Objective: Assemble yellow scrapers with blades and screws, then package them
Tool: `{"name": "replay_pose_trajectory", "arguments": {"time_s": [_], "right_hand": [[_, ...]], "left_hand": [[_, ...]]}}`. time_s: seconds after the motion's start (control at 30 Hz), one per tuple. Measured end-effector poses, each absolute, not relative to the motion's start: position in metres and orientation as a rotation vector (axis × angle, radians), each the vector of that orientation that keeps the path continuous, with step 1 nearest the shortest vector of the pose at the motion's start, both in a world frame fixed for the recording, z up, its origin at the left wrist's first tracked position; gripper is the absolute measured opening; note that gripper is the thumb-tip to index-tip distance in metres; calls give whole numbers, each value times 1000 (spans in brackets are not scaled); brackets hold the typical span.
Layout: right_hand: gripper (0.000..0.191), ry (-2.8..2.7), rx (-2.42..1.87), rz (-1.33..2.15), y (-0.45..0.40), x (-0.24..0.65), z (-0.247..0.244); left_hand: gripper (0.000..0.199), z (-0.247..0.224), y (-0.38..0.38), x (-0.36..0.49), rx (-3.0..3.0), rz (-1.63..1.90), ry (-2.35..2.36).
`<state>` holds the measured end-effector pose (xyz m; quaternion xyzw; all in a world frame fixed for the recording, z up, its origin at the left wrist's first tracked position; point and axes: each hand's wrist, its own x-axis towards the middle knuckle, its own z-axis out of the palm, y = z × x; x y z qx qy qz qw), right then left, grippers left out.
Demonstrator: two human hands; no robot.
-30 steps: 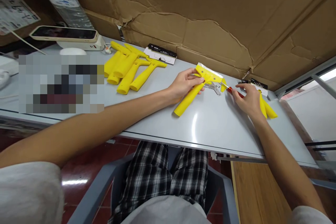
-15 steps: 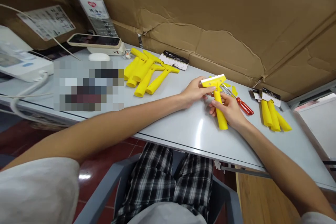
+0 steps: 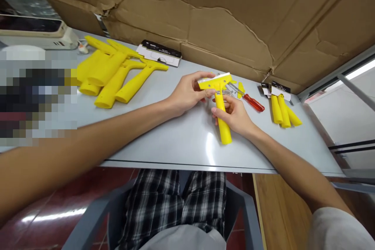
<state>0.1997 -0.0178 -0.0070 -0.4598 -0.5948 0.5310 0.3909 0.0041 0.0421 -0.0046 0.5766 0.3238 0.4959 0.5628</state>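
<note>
Between my two hands is a yellow scraper (image 3: 224,127) with a white-edged, T-shaped head and small screws in it. My left hand (image 3: 187,93) grips the left part of the head with thumb and fingers. Around the upper handle close the fingers of my right hand (image 3: 236,114). Behind the scraper lie small metal and yellow pieces (image 3: 240,89), partly hidden by my hands. A screwdriver (image 3: 253,103) with a clear red handle rests just beyond my right hand.
Several yellow scraper handles (image 3: 134,82) are piled at the left. A black-and-white card pack (image 3: 160,52) lies by the cardboard wall (image 3: 205,23). At the right are yellow scrapers (image 3: 283,111) with black-and-white card sleeves. A phone (image 3: 32,23) sits at far left.
The view has shifted to the right and closer to the table. Both hands keep hold of the scraper, in nearly the same pose.
</note>
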Motion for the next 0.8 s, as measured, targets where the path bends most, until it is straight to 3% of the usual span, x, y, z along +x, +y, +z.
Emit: {"name": "replay_pose_trajectory", "arguments": {"time_s": [0.3,0.43,0.57,0.73,0.8], "right_hand": [[47,-1632,-1187,1116,-14,201,-6],[55,-1582,-1245,1087,-15,203,-7],[62,-1406,-1227,1204,-17,203,-9],[42,-1273,-1091,1486,-14,205,-5],[37,-1238,-1039,1588,-11,208,-3]], "left_hand": [[61,-4,38,6,1139,1148,793],[46,-6,38,6,1027,1103,763],[46,-7,39,5,1044,1089,743],[64,-8,43,4,960,1101,784],[60,-6,44,5,906,1106,816]]}}
